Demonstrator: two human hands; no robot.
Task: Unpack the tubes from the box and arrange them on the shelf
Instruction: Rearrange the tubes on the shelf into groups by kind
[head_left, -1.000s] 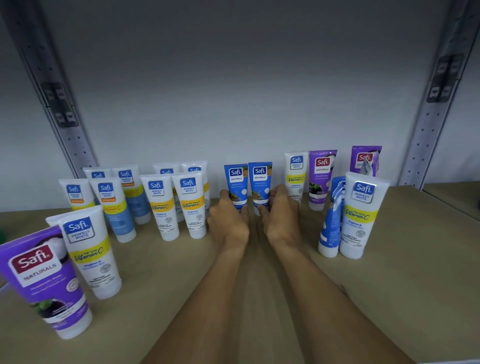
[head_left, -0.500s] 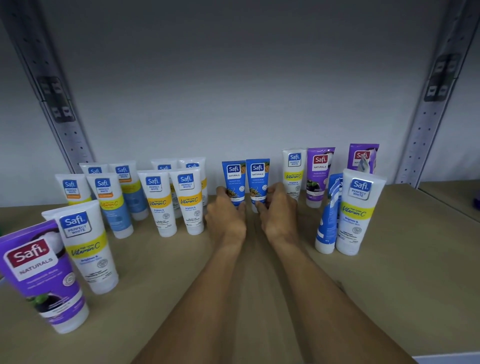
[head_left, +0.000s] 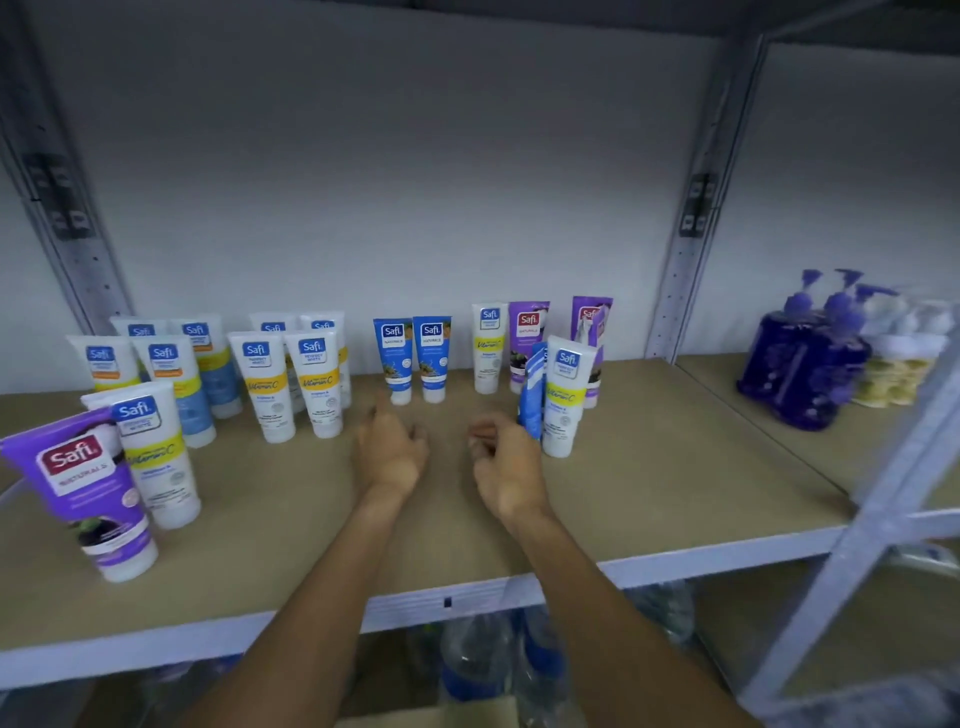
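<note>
Two small blue tubes (head_left: 413, 358) stand side by side at the back middle of the tan shelf (head_left: 649, 467). My left hand (head_left: 389, 452) and my right hand (head_left: 501, 460) hover just in front of them, fingers loosely curled, holding nothing. White tubes with yellow bands (head_left: 288, 384) stand in rows to the left. A large purple tube (head_left: 85, 488) and a white one (head_left: 156, 447) stand at the near left. To the right stand a white tube (head_left: 563, 395), a blue tube (head_left: 534, 395) leaning on it, and purple tubes (head_left: 530, 338) behind.
Dark blue pump bottles (head_left: 805, 358) and pale ones (head_left: 904, 364) stand on the neighbouring shelf at right. Grey metal uprights (head_left: 691, 223) frame the bay. Water bottles (head_left: 478, 660) lie on the shelf below. The box is not in view.
Both hands have let go of the two blue tubes and drawn back towards me. The view has pulled back and now shows the shelf's front edge and the right bay.
</note>
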